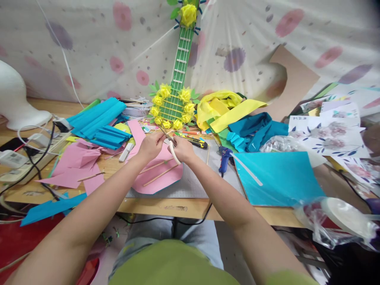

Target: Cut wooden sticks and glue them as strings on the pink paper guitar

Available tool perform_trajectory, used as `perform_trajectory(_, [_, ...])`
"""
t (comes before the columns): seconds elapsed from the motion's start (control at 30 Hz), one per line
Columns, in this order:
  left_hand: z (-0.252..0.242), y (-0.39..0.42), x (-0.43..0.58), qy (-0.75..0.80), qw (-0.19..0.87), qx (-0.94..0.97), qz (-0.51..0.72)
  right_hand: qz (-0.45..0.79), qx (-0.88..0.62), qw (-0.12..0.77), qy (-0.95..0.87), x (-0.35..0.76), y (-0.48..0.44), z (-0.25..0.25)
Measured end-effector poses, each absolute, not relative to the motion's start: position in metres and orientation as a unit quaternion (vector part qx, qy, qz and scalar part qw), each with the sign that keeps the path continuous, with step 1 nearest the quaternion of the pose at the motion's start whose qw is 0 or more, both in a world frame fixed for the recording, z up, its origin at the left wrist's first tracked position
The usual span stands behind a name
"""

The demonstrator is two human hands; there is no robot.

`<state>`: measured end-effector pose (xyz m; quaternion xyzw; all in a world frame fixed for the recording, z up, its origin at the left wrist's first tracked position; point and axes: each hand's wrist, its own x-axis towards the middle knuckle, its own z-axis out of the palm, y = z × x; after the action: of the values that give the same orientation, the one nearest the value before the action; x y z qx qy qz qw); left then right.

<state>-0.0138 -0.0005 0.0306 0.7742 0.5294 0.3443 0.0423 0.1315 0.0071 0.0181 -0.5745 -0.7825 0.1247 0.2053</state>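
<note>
My right hand (183, 149) is closed on a pair of scissors (174, 154), whose white handle loop hangs below the fingers. The dark blades point up and left toward my left hand (152, 145). That hand is closed in a pinch close to the blades; whatever it holds is too small to make out. Below both hands lies a pink guitar-shaped cutout (157, 184) with a blue edge, flat on a grey cutting mat (196, 186). Thin wooden sticks (160, 175) rest across its body. Beyond my hands, a yellow and black utility knife (194, 141) lies on the mat.
A green paper guitar (180, 71) with yellow flowers leans at the back. Right of the mat are a blue glue gun (225, 160) and a turquoise sheet (279, 178). Crepe paper, blue (97, 118) and pink (75, 162), covers the left, near a power strip (44, 154) with cables.
</note>
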Motion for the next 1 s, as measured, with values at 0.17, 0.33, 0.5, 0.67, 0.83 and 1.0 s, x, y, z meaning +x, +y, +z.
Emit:
perform_trajectory(0.17, [0.031,0.009,-0.019,0.505,0.058,0.801,0.317,0.129,-0.535,0.247,-0.798,0.135,0.012,0.014])
perform_trajectory(0.33, [0.032,0.013,-0.023,0.485,0.126,0.811,0.303,0.130,-0.515,0.256,-0.808,0.137,0.013,0.013])
perform_trajectory(0.5, [0.034,0.014,-0.023,0.483,0.189,0.799,0.305,0.125,-0.532,0.253,-0.798,0.136,0.011,0.009])
perform_trajectory(0.67, [0.038,0.012,-0.021,0.465,0.264,0.775,0.338,0.123,-0.512,0.269,-0.806,0.139,0.010,0.013])
perform_trajectory(0.83, [0.038,0.010,-0.019,0.452,0.283,0.775,0.340,0.140,-0.491,0.266,-0.818,0.141,0.010,0.015])
perform_trajectory(1.0, [0.033,0.012,-0.020,0.460,0.298,0.763,0.343,0.129,-0.539,0.232,-0.800,0.137,0.008,0.009])
